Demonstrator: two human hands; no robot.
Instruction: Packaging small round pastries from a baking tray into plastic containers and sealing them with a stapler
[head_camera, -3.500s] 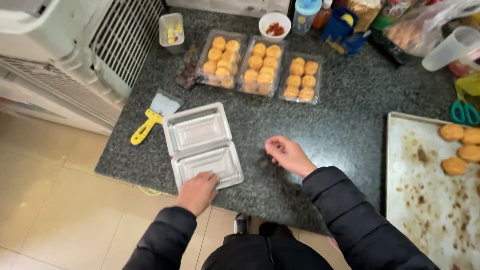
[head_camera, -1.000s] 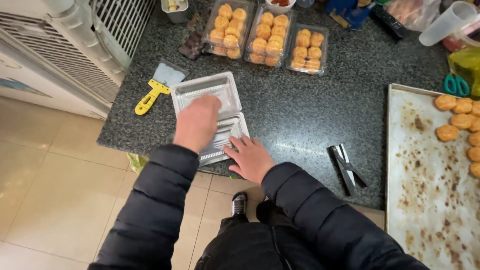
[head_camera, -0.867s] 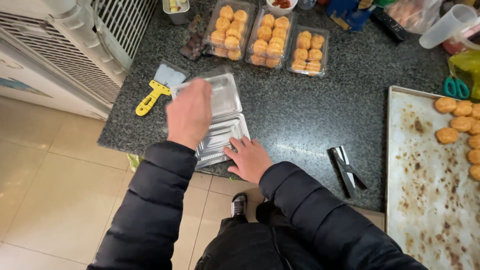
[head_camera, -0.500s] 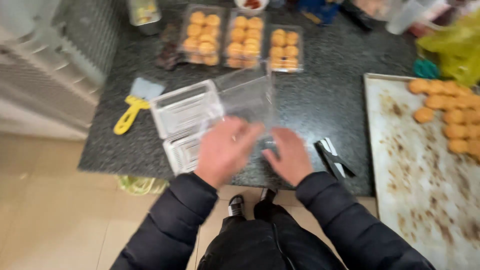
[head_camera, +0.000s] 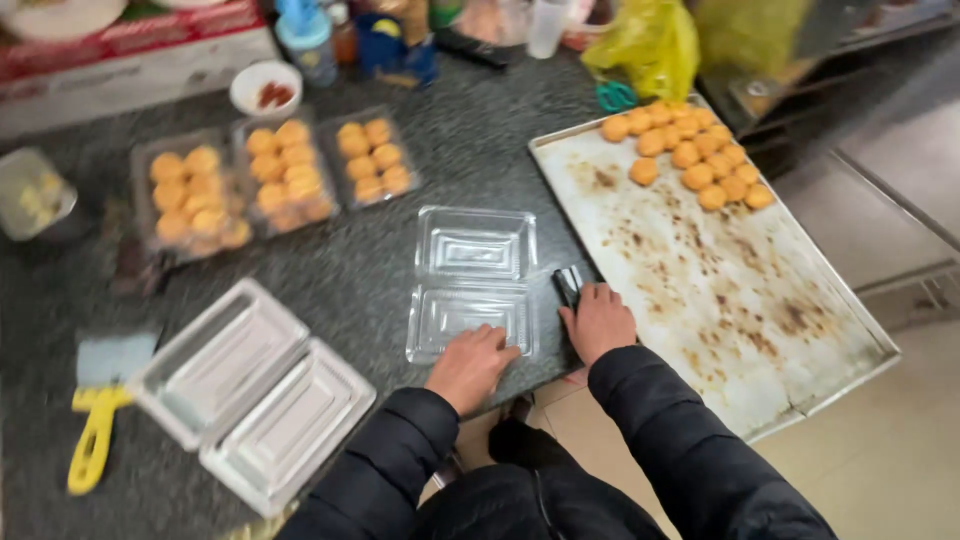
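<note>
**One clear box pulled from the stack and laid open beside the tray**

The open clear box (head_camera: 472, 285) now lies flat on the dark counter (head_camera: 480, 150), hinged halves spread, empty — a moment ago it was in the air between both hands, lifted off the stack of boxes (head_camera: 250, 395). That stack sits well to the left of the open box, near the counter's front edge.

The left hand (head_camera: 470, 365) rests on the near half of the open box, fingers curled loosely on its front rim; it presses rather than grips. The right hand (head_camera: 598, 322) lies just right of the box, fingers over a small black tool (head_camera: 568, 285) — whether it clasps the tool I cannot tell.

Right of the box lies the baking tray (head_camera: 720, 300), stained, with round golden cakes (head_camera: 690, 155) bunched at its far corner. Beyond the box stand three filled boxes (head_camera: 275, 180) of the same cakes. Far left of it, past the stack, a yellow-handled brush (head_camera: 95, 420).

So an empty box stands ready next to the tray of unpacked cakes.
</note>
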